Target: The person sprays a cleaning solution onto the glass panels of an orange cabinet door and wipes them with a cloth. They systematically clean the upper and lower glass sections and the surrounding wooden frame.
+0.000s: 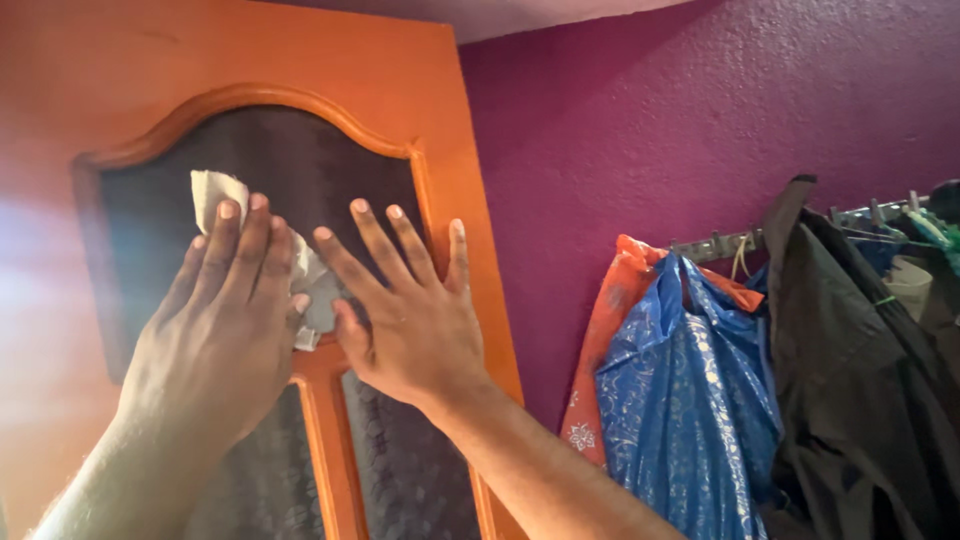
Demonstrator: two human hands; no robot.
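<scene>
Surroundings: an orange painted wooden door (420, 90) is seen at the left, and a rough purple plastered wall (680, 120) is met at its 3 o'clock edge.
Door panel: a dark textured glass pane (300, 150) with an arched top is set in the door's raised orange frame; two lower panes are divided by an upright orange bar.
Hook rail: a metal hook rail (720, 243) is fixed on the wall at 3 o'clock from the hands, well apart from them.
Hung items: a blue patterned plastic bag (690, 400) is hung from the rail, with an orange-red patterned fabric (610, 330) behind it and a dark garment (850, 380) at its 3 o'clock side.
Obstruction: nothing is placed between the hands and the glass; the middle of the cloth is covered by the left hand's fingers.
Cloth: a small off-white crumpled cloth (212, 190) is pressed against the dark pane, near the pane's middle.
Cloth axis: its long axis is run from 11 o'clock to 5 o'clock, with one corner shown above the fingertips and the other end shown beside the thumb.
Left hand: the left hand (215, 330) is laid flat on the cloth, fingers together and pointed to 12 o'clock.
Right hand: the right hand (415, 320) is spread, palm flat on the pane and frame, nothing held, just beside the cloth at 3 o'clock.
</scene>
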